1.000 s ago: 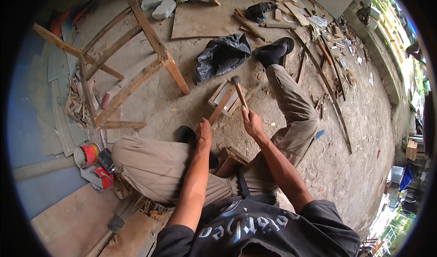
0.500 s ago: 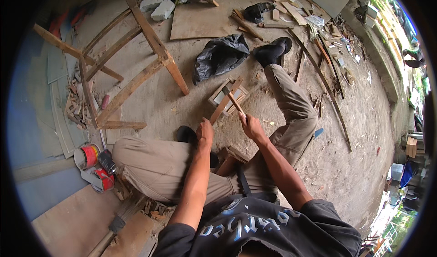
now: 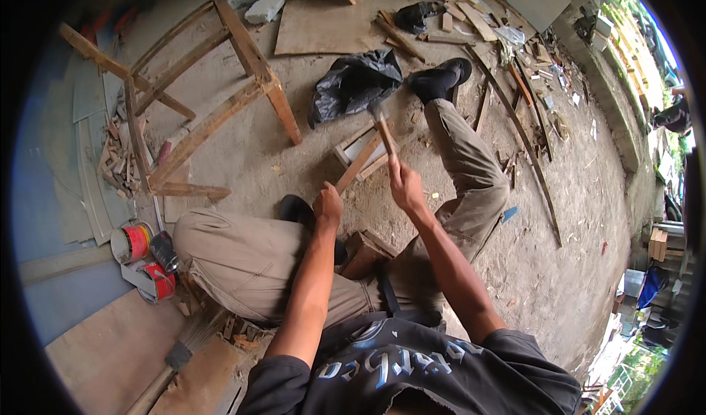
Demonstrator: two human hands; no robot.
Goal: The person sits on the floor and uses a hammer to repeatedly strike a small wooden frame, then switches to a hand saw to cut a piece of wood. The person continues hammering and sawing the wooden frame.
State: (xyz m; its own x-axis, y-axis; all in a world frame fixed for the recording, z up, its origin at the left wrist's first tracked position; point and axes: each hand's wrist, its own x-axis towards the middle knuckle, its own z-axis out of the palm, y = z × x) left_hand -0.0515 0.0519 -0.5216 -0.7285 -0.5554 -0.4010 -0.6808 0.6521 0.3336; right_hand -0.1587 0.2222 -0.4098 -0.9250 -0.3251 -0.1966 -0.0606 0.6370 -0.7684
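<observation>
My left hand is closed around the near end of a flat wooden strip. The strip slants away across a small wooden box with a pale inside, which sits on the floor between my legs. My right hand grips a hammer by its wooden handle. The hammer's dark head points away from me, over the strip's far end; whether it touches the wood I cannot tell. Just beyond the head lies a crumpled black plastic bag.
A wooden chair-like frame stands at the left. Red paint cans and a broom are beside my left leg. Long wooden strips and scraps litter the right floor. A flat board lies at the back.
The hammer has swung up and away from the strip, its head now farther off near the black bag. My left hand still holds the strip. The view has shifted slightly.
</observation>
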